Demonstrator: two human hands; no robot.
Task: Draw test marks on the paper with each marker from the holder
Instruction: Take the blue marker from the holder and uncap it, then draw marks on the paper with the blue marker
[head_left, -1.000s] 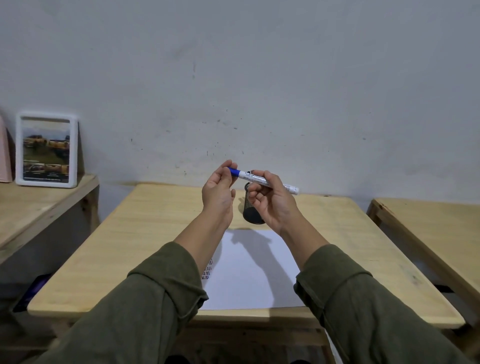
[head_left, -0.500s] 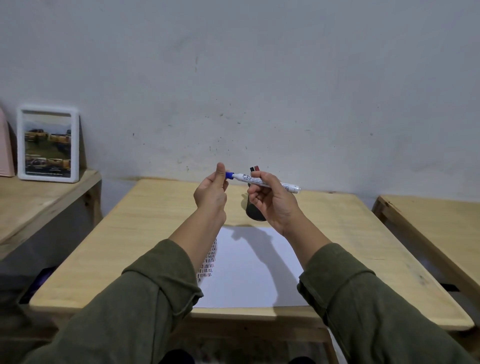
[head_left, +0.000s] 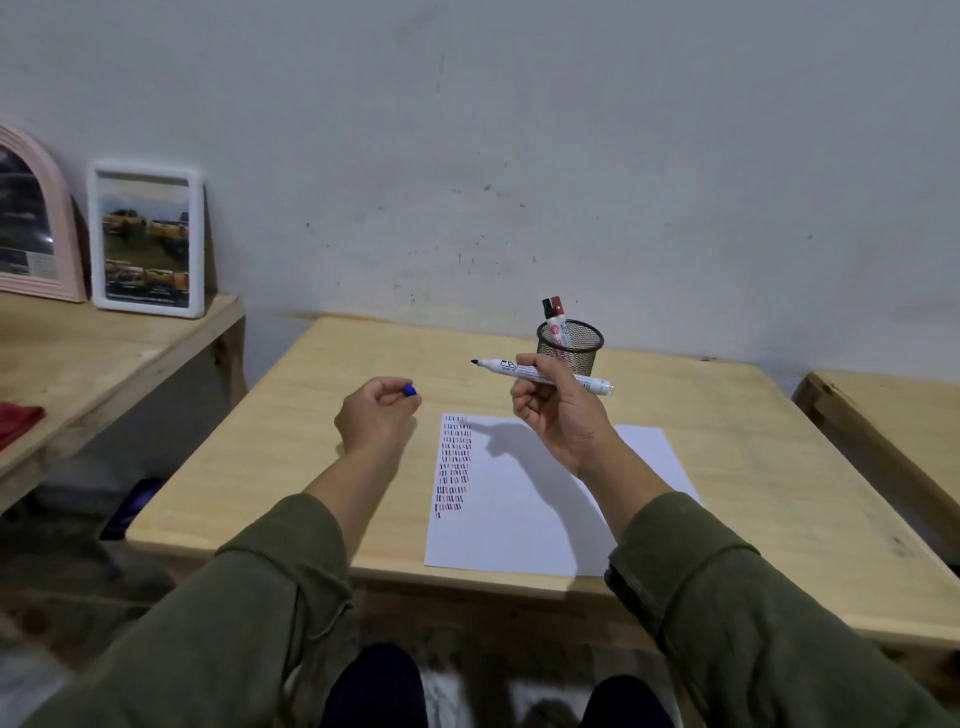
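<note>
- Two olive-green sleeves reach in from the near edge, with dark trouser knees below them.
- The paper (head_left: 524, 499) lies flat on the wooden table (head_left: 291, 441), its near edge close to the table's front edge. Rows of short dark and red marks run down its left margin (head_left: 453, 462); the rest of the sheet is bare.
- The left hand (head_left: 376, 418) is held above the table just left of the paper's far left corner, curled closed around a blue cap (head_left: 410, 389) that shows at its fingertips.
- The right hand (head_left: 558, 410) is raised over the far part of the paper, gripping the uncapped marker (head_left: 540, 375) roughly level, its dark tip pointing left toward the left hand, with a clear gap between tip and cap.
- Beyond the right hand, the black mesh holder (head_left: 570, 340) stands on the table past the paper's far edge, with two capped markers (head_left: 554, 317) upright in it.
- Far left, a white picture frame (head_left: 147, 239) leans against the wall on a side table.
</note>
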